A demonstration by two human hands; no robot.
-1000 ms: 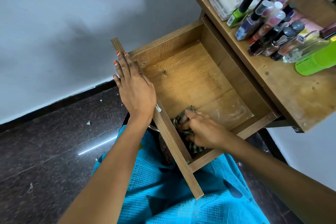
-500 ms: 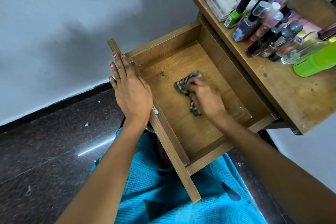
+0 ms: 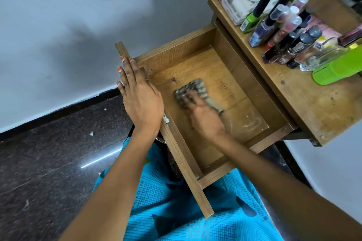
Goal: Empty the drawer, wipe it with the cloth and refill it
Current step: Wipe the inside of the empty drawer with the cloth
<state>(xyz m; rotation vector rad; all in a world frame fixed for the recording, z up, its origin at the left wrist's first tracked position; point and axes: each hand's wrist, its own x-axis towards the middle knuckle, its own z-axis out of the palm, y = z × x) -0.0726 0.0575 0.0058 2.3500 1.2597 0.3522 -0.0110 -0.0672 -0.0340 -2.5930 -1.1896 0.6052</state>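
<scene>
1. Plainly, in the head view the wiping step is in hand. The drawer (image 3: 184, 164) stands pulled out from under the tabletop (image 3: 313, 107) with nothing in it but the cloth (image 3: 197, 88).
2. The cloth lies bunched on the drawer floor, about midway between the drawer's front panel and the side under the tabletop. The right hand (image 3: 203, 115) bears down on it. Motion blur hides whether those fingers curl round the cloth or press it flat, so I cannot tell.
3. The left hand (image 3: 141, 98) lies flat on top of the drawer's front panel, fingers straight and together, holding nothing; I judge that it steadies the drawer.
4. The drawer's mouth faces up. Its front panel has its long axis running from the person's lap away towards the wall. The cloth's bunch looks longer across the drawer, though blur makes this unsure.
5. Pale smears show on the drawer floor near the tabletop side, so the next move likely calls for strokes there and into the corners.
6. Refilling is not yet begun: the bottles (image 3: 284, 31) wait on the tabletop beside the drawer.
</scene>
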